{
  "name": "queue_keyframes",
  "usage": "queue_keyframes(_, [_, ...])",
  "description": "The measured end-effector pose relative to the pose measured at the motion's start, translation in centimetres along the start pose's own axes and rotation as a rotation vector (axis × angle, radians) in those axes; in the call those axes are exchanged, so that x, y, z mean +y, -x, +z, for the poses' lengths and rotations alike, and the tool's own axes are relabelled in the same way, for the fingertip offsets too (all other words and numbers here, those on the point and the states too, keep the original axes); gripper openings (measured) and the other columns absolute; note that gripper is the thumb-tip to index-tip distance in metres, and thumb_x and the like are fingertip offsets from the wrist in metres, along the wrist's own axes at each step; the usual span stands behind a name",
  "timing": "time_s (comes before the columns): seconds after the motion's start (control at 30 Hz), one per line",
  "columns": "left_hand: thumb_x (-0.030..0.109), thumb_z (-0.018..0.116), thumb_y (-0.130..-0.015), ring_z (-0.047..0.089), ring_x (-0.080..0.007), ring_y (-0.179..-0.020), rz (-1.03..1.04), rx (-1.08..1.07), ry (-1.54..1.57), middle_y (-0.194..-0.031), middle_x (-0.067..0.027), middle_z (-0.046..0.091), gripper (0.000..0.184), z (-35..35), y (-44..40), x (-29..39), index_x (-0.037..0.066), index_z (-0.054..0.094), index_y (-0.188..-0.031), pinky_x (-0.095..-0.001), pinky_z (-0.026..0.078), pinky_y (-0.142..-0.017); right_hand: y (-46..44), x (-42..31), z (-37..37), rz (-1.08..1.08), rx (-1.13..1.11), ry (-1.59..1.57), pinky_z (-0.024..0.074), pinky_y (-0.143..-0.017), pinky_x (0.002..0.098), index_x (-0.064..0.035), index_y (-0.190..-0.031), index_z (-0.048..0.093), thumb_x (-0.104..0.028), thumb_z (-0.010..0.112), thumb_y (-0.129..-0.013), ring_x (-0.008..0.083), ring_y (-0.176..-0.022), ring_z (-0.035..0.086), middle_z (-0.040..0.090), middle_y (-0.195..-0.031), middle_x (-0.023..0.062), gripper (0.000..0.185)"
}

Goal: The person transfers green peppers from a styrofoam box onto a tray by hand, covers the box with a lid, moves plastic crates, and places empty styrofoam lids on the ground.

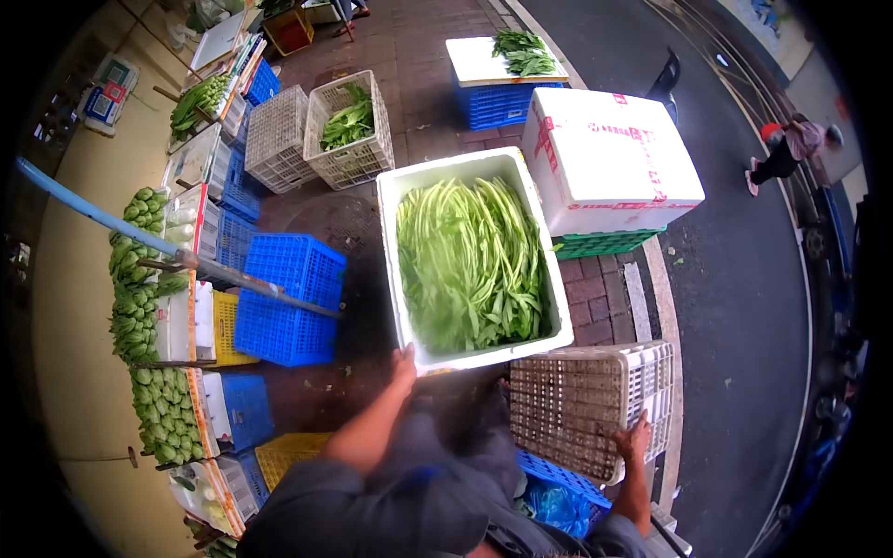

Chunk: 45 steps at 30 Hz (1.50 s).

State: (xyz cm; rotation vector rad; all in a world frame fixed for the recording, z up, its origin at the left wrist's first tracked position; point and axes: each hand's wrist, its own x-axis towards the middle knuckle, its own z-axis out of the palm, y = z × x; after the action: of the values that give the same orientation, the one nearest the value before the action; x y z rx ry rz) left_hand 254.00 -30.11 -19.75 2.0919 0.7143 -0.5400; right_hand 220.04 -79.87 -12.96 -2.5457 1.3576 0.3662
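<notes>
A white foam box (555, 313) full of long green leafy stems (470, 260) is in front of me. My left hand (404, 365) grips its near left corner, with the fingers partly hidden by the rim. To the right, my right hand (633, 437) holds the side of a grey-white plastic crate (567, 400), which is tilted. Beneath that crate is a blue crate (563, 476) with a blue plastic bag (558, 507) in it. Beyond the foam box on the right, a taped white foam box (619, 158) rests on a green crate (609, 243).
Stacked blue crates (290, 298) and a vegetable stall (153, 316) line the left. Crates (349, 130) and a board with greens (474, 60) stand farther ahead. At the right, a person (791, 149) is on the road (735, 307). A blue pole (121, 223) crosses the left side.
</notes>
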Motion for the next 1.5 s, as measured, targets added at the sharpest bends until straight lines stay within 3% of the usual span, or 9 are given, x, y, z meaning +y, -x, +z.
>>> queue_keyframes(0.13, [0.056,0.053,-0.093,0.057,-0.0216,-0.088,0.025,-0.267,0.082,-0.111,-0.0072,0.059,0.057,-2.2,-4.7,-5.5,0.010,0.052,-0.127,-0.0351,0.051,-0.062,6.0,-4.7,0.1,-0.039,0.007,-0.008,0.0416,-0.099,0.0516,-0.0011,-0.149,0.023,-0.019,0.074,-0.061,0.0474,-0.113,0.049,0.047,-0.126,0.0290,0.103])
queue_keyframes(0.27, [0.037,0.064,-0.093,0.048,-0.0058,-0.062,-0.035,-0.355,0.292,-0.081,0.0020,0.054,0.036,-9.3,-4.2,-7.2,0.011,0.055,-0.116,-0.0198,0.036,-0.044,9.6,-7.9,0.2,-0.100,0.050,0.043,0.0428,-0.097,0.0509,0.0014,-0.147,0.025,-0.024,0.078,-0.063,0.0467,-0.114,0.048,0.048,-0.124,0.0290,0.102])
queue_keyframes(0.7, [0.037,0.059,-0.095,0.049,-0.0111,-0.053,-0.571,0.007,0.474,-0.075,-0.0009,0.054,0.032,-28.8,13.6,-45.1,0.009,0.056,-0.109,-0.0253,0.034,-0.041,10.0,-12.8,-0.7,-0.219,0.021,0.180,0.0430,-0.097,0.0500,0.0025,-0.147,0.027,-0.029,0.071,-0.066,0.0470,-0.108,0.053,0.052,-0.117,0.0336,0.098])
queue_keyframes(1.0, [0.039,0.060,-0.093,0.055,-0.0132,-0.058,-0.556,-0.005,0.559,-0.083,-0.0052,0.060,0.035,-28.1,20.9,-47.6,0.006,0.056,-0.106,-0.0270,0.041,-0.047,11.7,-13.7,-8.9,-0.191,-0.017,0.248,0.0467,-0.094,0.0481,0.0062,-0.144,0.033,-0.026,0.068,-0.064,0.0429,-0.107,0.059,0.057,-0.115,0.0367,0.094])
queue_keyframes(1.17, [0.034,0.063,-0.093,0.048,-0.0065,-0.053,-0.465,-0.036,0.727,-0.068,0.0053,0.052,0.021,-27.5,17.0,-45.8,0.016,0.054,-0.089,-0.0218,0.036,-0.044,11.4,-8.2,-14.1,-0.360,0.144,0.090,0.0529,-0.070,0.0378,0.0113,-0.142,0.033,-0.023,0.068,-0.062,0.0281,-0.078,0.063,0.065,-0.093,0.0221,0.094])
queue_keyframes(1.27, [0.034,0.068,-0.091,0.055,-0.0079,-0.059,-0.404,-0.069,0.745,-0.082,0.0013,0.061,0.028,-26.5,15.0,-46.0,0.014,0.056,-0.107,-0.0206,0.040,-0.048,14.9,-9.3,-19.1,-0.316,0.096,-0.054,0.0423,-0.053,0.0278,0.0085,-0.146,0.026,-0.010,0.068,-0.068,0.0128,-0.057,0.047,0.050,-0.068,0.0000,0.090])
queue_keyframes(1.33, [0.038,0.066,-0.091,0.060,-0.0104,-0.066,-0.343,-0.135,0.734,-0.089,-0.0017,0.065,0.032,-26.1,14.0,-47.1,0.013,0.057,-0.109,-0.0222,0.044,-0.052,16.3,-8.4,-21.2,-0.380,0.054,-0.207,0.0434,-0.052,0.0279,0.0047,-0.147,0.025,-0.004,0.067,-0.073,0.0138,-0.059,0.050,0.051,-0.074,0.0010,0.086])
queue_keyframes(1.4, [0.038,0.063,-0.092,0.051,-0.0095,-0.054,-0.332,-0.093,0.712,-0.070,0.0007,0.057,0.029,-27.7,15.6,-44.3,0.011,0.061,-0.081,-0.0239,0.040,-0.046,19.7,-10.0,-24.0,-0.337,-0.017,-0.365,0.0425,-0.052,0.0249,-0.0004,-0.149,0.020,0.005,0.064,-0.078,0.0099,-0.057,0.047,0.045,-0.070,-0.0021,0.084])
queue_keyframes(1.5, [0.042,0.063,-0.092,0.055,-0.0123,-0.065,-0.314,-0.258,0.655,-0.089,-0.0026,0.065,0.034,-27.3,14.0,-47.8,0.010,0.059,-0.104,-0.0257,0.046,-0.056,20.1,-7.1,-28.0,-0.534,-0.002,-0.353,0.0438,-0.056,0.0218,-0.0031,-0.150,0.020,0.010,0.060,-0.080,0.0083,-0.065,0.049,0.047,-0.079,-0.0010,0.082])
